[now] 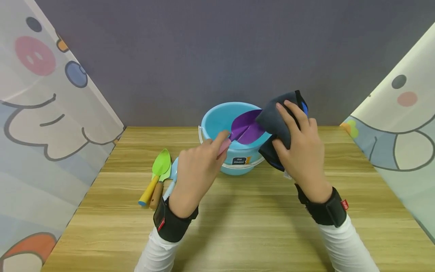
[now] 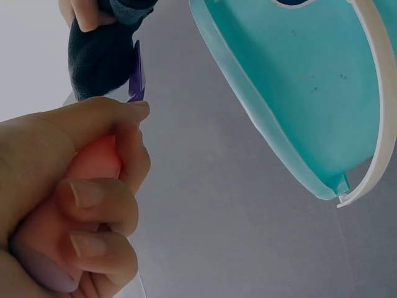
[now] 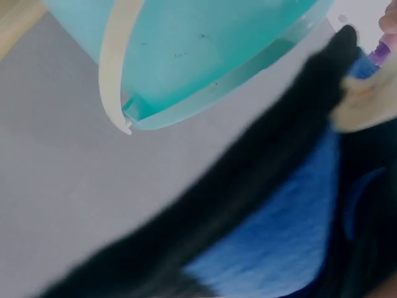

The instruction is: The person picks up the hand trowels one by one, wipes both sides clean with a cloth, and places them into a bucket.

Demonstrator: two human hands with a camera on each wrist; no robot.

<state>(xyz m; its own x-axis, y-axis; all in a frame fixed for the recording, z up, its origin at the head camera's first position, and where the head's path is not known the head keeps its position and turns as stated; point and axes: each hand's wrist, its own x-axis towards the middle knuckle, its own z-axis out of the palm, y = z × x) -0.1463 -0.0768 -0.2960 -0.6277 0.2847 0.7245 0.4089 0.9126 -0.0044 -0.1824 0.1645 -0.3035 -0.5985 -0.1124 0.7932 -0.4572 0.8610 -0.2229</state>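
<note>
My left hand grips the pink handle of a toy shovel with a purple blade. In my right hand is a bunched cloth, dark grey with black edging; its blue side shows in the right wrist view. The cloth covers the tip of the blade, my fingers spread over it. A light blue bucket with a white handle stands on the table behind the shovel. The blade appears in front of the bucket's opening in the head view.
Left of the bucket lie a green shovel with a yellow handle, another with a brown handle, and a light blue one partly hidden by my left hand. A grey wall rises behind the wooden table; cartoon-printed panels flank it.
</note>
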